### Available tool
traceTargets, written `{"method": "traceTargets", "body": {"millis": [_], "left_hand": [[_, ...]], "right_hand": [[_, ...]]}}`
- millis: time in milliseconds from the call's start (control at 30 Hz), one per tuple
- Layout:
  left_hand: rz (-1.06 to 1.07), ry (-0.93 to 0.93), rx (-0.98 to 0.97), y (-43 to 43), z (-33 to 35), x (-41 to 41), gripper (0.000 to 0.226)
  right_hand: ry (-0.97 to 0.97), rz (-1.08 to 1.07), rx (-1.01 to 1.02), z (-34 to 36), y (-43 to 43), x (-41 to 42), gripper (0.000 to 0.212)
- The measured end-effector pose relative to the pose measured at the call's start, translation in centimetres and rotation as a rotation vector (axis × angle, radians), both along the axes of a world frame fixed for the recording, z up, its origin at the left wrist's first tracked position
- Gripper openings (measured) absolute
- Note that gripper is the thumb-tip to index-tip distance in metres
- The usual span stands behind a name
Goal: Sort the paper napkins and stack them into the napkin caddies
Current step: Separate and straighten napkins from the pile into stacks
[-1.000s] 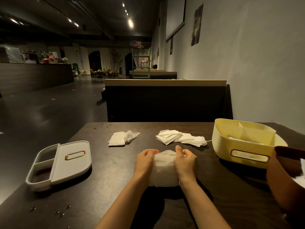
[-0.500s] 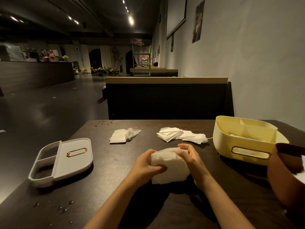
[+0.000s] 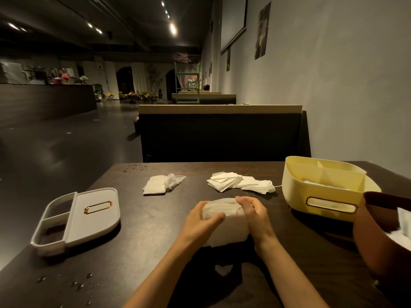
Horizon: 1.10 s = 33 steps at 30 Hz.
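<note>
We held a thick white paper napkin stack (image 3: 231, 227) on the dark wooden table (image 3: 155, 230), near centre. Left hand (image 3: 201, 221) curled round its left end, thumb on top. Right hand (image 3: 255, 215) curled over its right end. Yellow plastic napkin caddy (image 3: 322, 196) sat far right. Grey plastic napkin caddy (image 3: 93, 214) lay on its side, left. Loose white napkin pile (image 3: 242, 184) lay just beyond the hands.

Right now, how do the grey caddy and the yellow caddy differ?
The grey caddy sits at the table's left, the yellow caddy at its right. The grey caddy's label frame faces up; the yellow caddy's faces the person. White napkins show in the yellow caddy, none in the grey one. Both have dividers.
</note>
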State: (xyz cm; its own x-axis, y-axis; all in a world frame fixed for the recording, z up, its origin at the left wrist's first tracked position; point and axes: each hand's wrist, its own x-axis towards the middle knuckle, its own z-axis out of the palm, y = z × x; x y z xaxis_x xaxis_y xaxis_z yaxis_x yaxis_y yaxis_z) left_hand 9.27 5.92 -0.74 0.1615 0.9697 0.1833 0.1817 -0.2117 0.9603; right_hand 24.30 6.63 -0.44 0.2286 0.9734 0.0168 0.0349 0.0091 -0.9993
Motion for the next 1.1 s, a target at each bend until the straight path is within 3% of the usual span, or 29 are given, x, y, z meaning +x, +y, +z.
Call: {"method": "traceTargets", "body": {"millis": [167,233,433,567,633,767,900,967,1100], "left_hand": [[0.202,-0.018,0.055,0.1,-0.1,1.3,0.024],[0.223,-0.001,0.064,0.2,-0.3,1.3,0.011],[0.183,0.048,0.058,0.5,-0.5,0.9,0.009],[-0.102,0.058,0.021,0.4,-0.7,-0.2,0.063],[-0.106,0.093,0.049,0.5,-0.9,-0.6,0.062],[-0.081,0.053,0.022,0.7,-0.2,-1.0,0.04],[-0.211,-0.07,-0.12,0.8,1.3,-0.7,0.035],[-0.249,-0.104,-0.138,1.1,2.0,-0.3,0.029],[-0.312,-0.119,-0.176,2.2,3.6,1.4,0.019]], "right_hand": [[-0.153,-0.267,0.086,-0.6,1.1,-1.7,0.036],[-0.252,-0.312,0.131,-0.7,1.2,-2.0,0.037],[-0.35,-0.38,0.186,-0.9,1.5,-2.1,0.039],[-0.348,-0.385,0.2,-0.8,1.7,-1.8,0.041],[-0.339,-0.386,0.213,-0.8,1.8,-1.7,0.043],[-0.358,-0.265,0.115,0.0,1.8,-0.9,0.047],[-0.244,0.062,-0.075,1.5,1.1,2.5,0.044],[-0.285,0.194,-0.123,2.3,0.5,4.2,0.044],[-0.234,0.245,-0.157,4.2,0.3,6.8,0.047]]}}
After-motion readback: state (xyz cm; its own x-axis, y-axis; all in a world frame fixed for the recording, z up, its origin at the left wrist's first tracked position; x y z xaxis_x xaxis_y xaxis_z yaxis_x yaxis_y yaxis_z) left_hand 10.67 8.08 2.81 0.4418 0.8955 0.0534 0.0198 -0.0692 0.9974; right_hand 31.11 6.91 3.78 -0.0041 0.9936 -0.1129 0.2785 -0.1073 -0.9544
